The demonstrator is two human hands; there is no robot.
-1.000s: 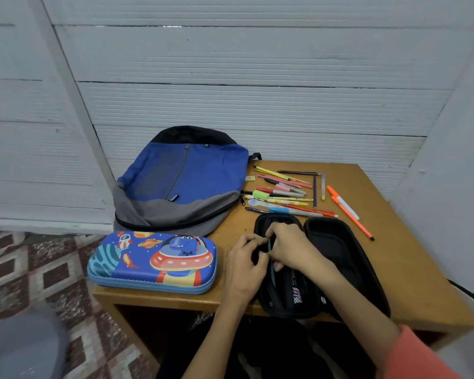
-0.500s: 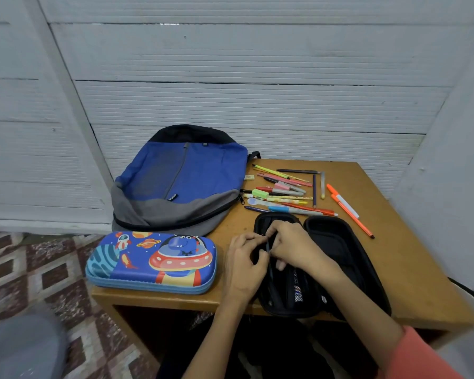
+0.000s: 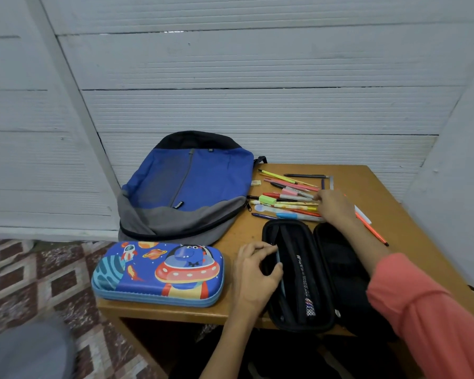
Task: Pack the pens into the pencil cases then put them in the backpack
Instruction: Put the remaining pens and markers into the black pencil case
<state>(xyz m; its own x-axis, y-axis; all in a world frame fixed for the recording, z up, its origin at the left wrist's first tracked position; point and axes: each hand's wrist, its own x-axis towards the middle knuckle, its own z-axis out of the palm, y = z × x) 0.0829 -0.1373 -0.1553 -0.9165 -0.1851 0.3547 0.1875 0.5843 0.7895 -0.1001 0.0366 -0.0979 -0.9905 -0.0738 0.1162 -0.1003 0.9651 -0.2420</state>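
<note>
One backpack (image 3: pixel 192 187); one blue pencil case (image 3: pixel 159 272); one black pencil case (image 3: pixel 340 263); loose pens (image 3: pixel 285 197) over ten

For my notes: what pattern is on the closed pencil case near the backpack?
Closed pencil case: blue cartoon space print, seen in the head view.

Left hand (image 3: pixel 253 272) curls in a pinch close in; right hand (image 3: pixel 335 207) reaches forward, sleeved arm extended.

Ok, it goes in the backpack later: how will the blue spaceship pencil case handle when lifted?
The blue spaceship pencil case looks like a stiff moulded shell, so it should probably keep its shape. Lying flat and closed, it seems unlikely to roll or spill. Its smooth printed lid may be slightly slippery.
</note>
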